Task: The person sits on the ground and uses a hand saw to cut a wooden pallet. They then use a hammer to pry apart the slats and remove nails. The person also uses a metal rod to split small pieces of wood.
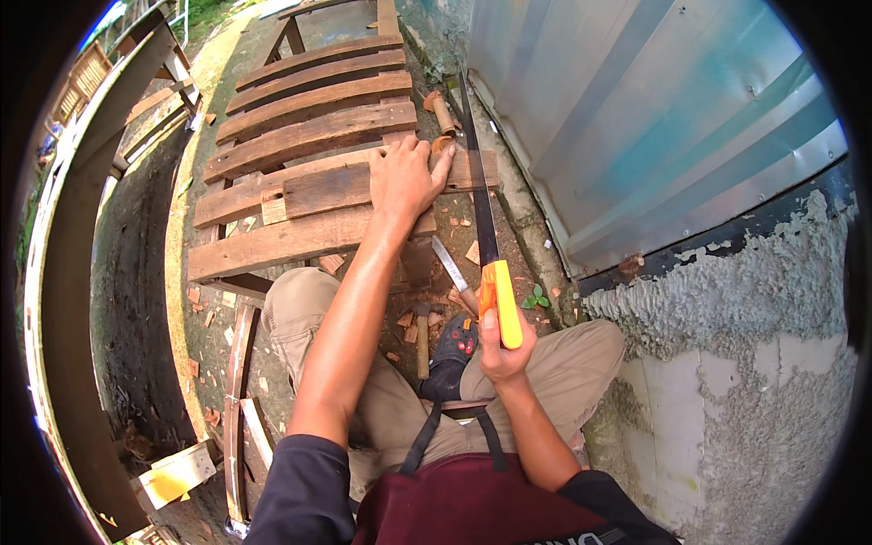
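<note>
My right hand [502, 354] is wrapped round the yellow and orange handle of a handsaw [486, 222]. Its long dark blade points away from me and crosses a wooden plank [331, 189] near the plank's right end. On the plank, left of the blade, my left hand [404, 177] presses down with bent fingers over the far edge and the thumb toward the saw. This plank lies across a slatted wooden frame [313, 127]. Whether the teeth have cut into the wood is too blurred to tell.
A long knife [450, 265] and a wooden-handled hammer-like tool [422, 341] lie on the ground among wood chips, near my shoe [451, 350]. A corrugated metal sheet [645, 118] and rough wall [727, 363] stand close on the right. Loose wood strips [241, 409] lie at left.
</note>
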The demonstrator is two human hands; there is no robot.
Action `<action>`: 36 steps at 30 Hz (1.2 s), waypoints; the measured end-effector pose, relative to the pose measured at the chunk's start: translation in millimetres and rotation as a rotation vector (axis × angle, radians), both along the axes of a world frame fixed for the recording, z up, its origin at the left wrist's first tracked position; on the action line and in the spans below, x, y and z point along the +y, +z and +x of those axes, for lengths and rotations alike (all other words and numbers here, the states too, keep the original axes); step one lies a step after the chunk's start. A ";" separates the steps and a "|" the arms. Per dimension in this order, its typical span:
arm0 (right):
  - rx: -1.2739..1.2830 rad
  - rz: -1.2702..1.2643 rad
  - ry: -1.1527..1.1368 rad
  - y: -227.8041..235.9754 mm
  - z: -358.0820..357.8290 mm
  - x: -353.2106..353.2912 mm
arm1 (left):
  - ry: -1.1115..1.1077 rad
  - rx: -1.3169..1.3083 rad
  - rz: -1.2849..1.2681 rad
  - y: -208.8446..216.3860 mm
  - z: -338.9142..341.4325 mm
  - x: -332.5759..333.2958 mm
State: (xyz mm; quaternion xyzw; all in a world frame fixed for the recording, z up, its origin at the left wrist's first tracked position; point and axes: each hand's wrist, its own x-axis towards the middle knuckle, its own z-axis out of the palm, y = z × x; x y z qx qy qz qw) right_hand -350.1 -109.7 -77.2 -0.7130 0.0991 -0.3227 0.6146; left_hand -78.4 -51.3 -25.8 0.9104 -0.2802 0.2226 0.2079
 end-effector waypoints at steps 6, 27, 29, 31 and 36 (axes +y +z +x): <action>-0.034 -0.171 -0.106 -4.2 16.8 10.0 | 0.046 -0.009 -0.013 0.5 1.1 -1.7; 0.112 -0.217 0.015 -38.3 -63.4 15.9 | 0.038 0.021 0.007 -0.9 1.4 -1.6; 0.075 -0.204 -0.011 -34.0 -55.8 11.7 | 0.029 -0.008 0.007 1.0 0.8 0.8; 0.056 -0.193 -0.029 -26.1 -40.1 5.0 | 0.015 -0.018 0.018 2.0 2.4 1.8; 0.007 -0.191 -0.096 26.3 69.5 -15.6 | 0.028 0.031 0.050 2.9 -0.3 1.0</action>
